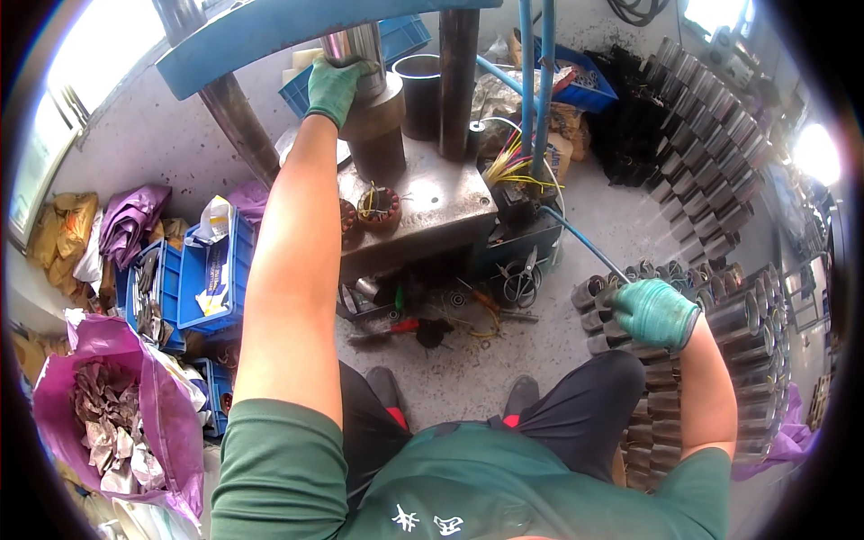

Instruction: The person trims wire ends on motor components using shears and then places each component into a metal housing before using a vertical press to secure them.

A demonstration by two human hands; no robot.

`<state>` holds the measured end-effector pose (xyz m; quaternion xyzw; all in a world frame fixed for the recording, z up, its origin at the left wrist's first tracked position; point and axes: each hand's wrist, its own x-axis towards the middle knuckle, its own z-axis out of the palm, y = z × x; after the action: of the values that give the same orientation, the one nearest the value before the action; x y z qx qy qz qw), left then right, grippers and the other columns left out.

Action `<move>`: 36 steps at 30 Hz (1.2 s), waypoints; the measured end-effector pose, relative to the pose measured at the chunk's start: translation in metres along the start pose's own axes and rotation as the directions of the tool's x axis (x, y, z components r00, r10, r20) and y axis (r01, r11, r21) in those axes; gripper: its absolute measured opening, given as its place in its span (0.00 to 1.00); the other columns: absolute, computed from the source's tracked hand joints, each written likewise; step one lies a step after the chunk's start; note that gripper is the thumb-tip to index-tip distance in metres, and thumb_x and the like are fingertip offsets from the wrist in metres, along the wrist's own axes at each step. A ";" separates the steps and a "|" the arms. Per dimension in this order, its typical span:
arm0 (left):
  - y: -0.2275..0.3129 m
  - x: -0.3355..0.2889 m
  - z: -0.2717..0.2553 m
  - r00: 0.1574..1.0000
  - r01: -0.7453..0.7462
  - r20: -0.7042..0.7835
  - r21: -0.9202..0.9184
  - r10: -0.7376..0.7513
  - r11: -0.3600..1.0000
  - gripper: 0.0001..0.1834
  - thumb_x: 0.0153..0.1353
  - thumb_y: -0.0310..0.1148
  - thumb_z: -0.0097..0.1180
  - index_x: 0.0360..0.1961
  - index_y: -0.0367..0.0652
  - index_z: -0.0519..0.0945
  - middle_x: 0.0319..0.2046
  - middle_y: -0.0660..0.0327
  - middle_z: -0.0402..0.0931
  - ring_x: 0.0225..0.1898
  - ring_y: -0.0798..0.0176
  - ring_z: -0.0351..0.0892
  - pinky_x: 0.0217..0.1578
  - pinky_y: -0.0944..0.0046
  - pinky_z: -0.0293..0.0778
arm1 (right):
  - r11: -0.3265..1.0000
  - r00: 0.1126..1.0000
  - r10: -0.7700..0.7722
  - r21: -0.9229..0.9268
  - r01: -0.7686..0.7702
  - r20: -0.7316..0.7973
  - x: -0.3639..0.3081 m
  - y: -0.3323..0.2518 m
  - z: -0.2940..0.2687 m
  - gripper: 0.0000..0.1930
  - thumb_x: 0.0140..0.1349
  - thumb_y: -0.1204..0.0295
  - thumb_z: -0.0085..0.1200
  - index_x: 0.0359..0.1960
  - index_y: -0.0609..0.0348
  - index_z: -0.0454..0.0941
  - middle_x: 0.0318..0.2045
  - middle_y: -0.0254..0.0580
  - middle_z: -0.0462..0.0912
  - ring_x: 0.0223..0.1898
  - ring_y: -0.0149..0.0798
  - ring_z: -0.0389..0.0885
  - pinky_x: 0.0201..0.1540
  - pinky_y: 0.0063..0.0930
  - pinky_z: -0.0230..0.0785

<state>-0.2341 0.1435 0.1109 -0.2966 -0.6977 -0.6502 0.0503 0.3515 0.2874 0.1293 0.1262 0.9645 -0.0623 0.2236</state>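
My left hand (333, 90), in a green glove, reaches forward under the blue press beam (297, 40). Its fingers curl against a shiny metal cylinder (366, 43), which stands upright over a thick round steel die (376, 117) on the press table (441, 193). At my right, the other gloved hand (657, 313) is closed on the end of a blue lever rod (585, 241), which slants up to the press's side. Two small wound motor stators, one of them with yellow ties (379, 207), sit at the table's near left corner.
Stacked metal sleeves (711, 153) line the right wall, and more tubes (733, 315) stand beside my right arm. Blue crates (216, 270) and a purple sack of scraps (166, 414) are at left. Scissors (522, 277) and a red-handled tool (391, 329) lie below the press table.
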 end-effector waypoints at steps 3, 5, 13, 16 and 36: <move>0.001 -0.002 -0.001 0.999 -0.041 -0.002 0.013 0.041 0.999 0.33 0.41 0.40 0.84 0.45 0.34 0.81 0.39 0.51 0.88 0.40 0.57 0.88 0.46 0.61 0.82 | 0.972 0.949 0.066 0.237 0.009 -0.307 -0.001 0.013 0.002 0.19 0.65 0.66 0.52 0.54 0.58 0.85 0.44 0.58 0.87 0.48 0.59 0.85 0.54 0.47 0.78; 0.009 -0.008 0.006 0.999 -0.052 -0.016 0.015 0.052 0.999 0.33 0.41 0.39 0.84 0.45 0.34 0.81 0.39 0.51 0.88 0.40 0.56 0.88 0.46 0.61 0.83 | 0.988 0.975 0.042 0.153 -0.008 -0.219 -0.003 0.011 0.003 0.19 0.65 0.65 0.52 0.54 0.59 0.84 0.44 0.58 0.87 0.48 0.59 0.85 0.54 0.48 0.78; 0.001 -0.002 -0.001 0.999 -0.047 -0.009 0.028 0.047 0.999 0.33 0.41 0.40 0.84 0.46 0.33 0.82 0.40 0.49 0.88 0.42 0.55 0.89 0.48 0.60 0.82 | 0.989 0.971 0.017 0.145 0.018 -0.238 0.002 0.013 0.004 0.19 0.64 0.65 0.53 0.53 0.60 0.84 0.43 0.59 0.87 0.46 0.61 0.85 0.52 0.49 0.78; 0.006 -0.004 0.002 0.999 -0.016 0.038 0.009 0.016 1.000 0.34 0.40 0.40 0.84 0.46 0.32 0.82 0.40 0.48 0.88 0.42 0.55 0.89 0.48 0.60 0.82 | 0.999 0.998 -0.037 -0.004 0.037 -0.055 0.001 0.011 0.009 0.19 0.64 0.67 0.52 0.53 0.61 0.84 0.41 0.59 0.86 0.46 0.61 0.85 0.52 0.48 0.78; 0.001 -0.002 0.001 1.000 -0.019 0.023 0.010 0.019 1.000 0.37 0.40 0.40 0.85 0.48 0.33 0.79 0.42 0.49 0.87 0.43 0.54 0.88 0.49 0.58 0.82 | 0.981 0.969 0.041 0.196 0.008 -0.244 0.001 0.015 0.002 0.18 0.65 0.69 0.54 0.54 0.60 0.85 0.41 0.59 0.87 0.45 0.60 0.86 0.50 0.47 0.79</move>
<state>-0.2317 0.1432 0.1106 -0.3105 -0.6986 -0.6427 0.0501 0.3555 0.3013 0.1260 0.1621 0.9729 -0.1388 0.0887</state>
